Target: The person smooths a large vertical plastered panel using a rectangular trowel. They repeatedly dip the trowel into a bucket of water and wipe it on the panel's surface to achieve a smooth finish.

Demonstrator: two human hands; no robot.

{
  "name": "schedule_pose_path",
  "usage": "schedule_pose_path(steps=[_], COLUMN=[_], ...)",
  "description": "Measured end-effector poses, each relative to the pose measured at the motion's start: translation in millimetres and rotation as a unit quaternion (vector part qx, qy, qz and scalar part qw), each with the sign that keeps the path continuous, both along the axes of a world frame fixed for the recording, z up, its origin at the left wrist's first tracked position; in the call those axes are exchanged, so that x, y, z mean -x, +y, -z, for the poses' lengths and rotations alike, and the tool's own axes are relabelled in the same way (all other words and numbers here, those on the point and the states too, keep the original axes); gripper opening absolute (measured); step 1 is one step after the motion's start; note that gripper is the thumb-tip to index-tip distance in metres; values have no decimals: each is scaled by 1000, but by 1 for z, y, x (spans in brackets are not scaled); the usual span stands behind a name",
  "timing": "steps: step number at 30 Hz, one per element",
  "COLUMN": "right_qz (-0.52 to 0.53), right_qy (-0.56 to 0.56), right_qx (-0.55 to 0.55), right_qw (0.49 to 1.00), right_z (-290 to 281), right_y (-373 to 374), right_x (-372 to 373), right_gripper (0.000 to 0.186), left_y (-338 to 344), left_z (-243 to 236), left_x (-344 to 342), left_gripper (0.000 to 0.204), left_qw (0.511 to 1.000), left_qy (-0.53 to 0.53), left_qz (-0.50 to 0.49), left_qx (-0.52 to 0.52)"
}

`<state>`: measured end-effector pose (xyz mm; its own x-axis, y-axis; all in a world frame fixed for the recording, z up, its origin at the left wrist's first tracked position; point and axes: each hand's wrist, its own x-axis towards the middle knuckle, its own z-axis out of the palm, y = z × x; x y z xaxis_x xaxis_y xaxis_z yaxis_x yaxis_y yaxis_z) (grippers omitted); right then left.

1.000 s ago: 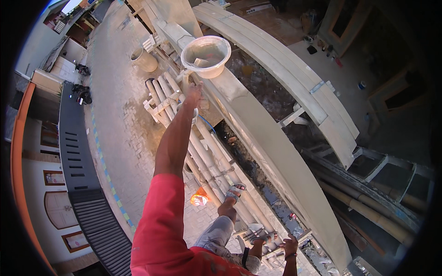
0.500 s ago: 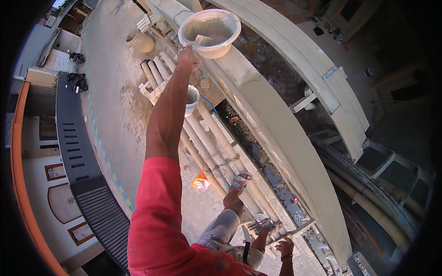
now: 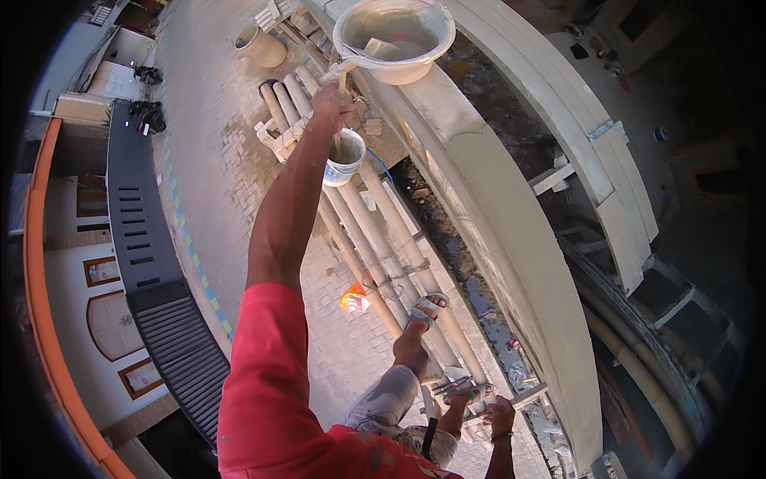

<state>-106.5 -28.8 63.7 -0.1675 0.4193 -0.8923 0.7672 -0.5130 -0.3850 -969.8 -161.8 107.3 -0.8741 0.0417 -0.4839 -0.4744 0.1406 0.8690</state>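
My left arm, in a red sleeve, reaches far forward. At its end my left hand [image 3: 330, 105] is closed beside the near-left rim of a pale mortar basin [image 3: 396, 72], above a small white bucket [image 3: 345, 156]. A slim, pale thing shows at its fingers, too small to name. Inside the basin lies a flat, pale block-like piece [image 3: 383, 49]. The basin stands on top of a plastered wall [image 3: 495, 191]. Low on the right, my right hand [image 3: 500, 415] hangs with loosely bent fingers beside my sandalled foot, and nothing shows in it.
My sandalled feet [image 3: 429, 310] stand on lashed bamboo poles [image 3: 375, 247] along the wall. Between poles and wall runs a wet, littered gutter [image 3: 479, 299]. An orange plastic bag [image 3: 354, 298] lies on the paving below. Beyond the wall are a curved concrete beam [image 3: 558, 104] and a darker, lower area.
My left hand has drawn back from the basin rim to above the white bucket. My right hand has risen slightly, its fingers more bent. The view has shifted a little.
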Motion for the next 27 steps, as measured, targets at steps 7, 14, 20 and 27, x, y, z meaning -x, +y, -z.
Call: schedule_pose_path(steps=[7, 14, 20, 27], right_qz=[-93, -60, -6, 9], right_qy=[185, 164, 24, -93], right_qx=[-127, -33, -2, -32], right_qw=[970, 984, 1000, 995], right_z=[-25, 22, 57, 85], right_y=[22, -33, -54, -41], right_x=[172, 169, 87, 40], right_gripper=[38, 46, 48, 47], left_y=[-79, -119, -118, -118], left_z=[107, 228, 303, 348], left_x=[-13, -55, -35, -5], left_gripper=[59, 68, 94, 121], left_qw=[986, 982, 969, 951], left_qy=[-42, -69, -113, -94], left_qz=[49, -64, -119, -196], left_qx=[155, 164, 183, 220])
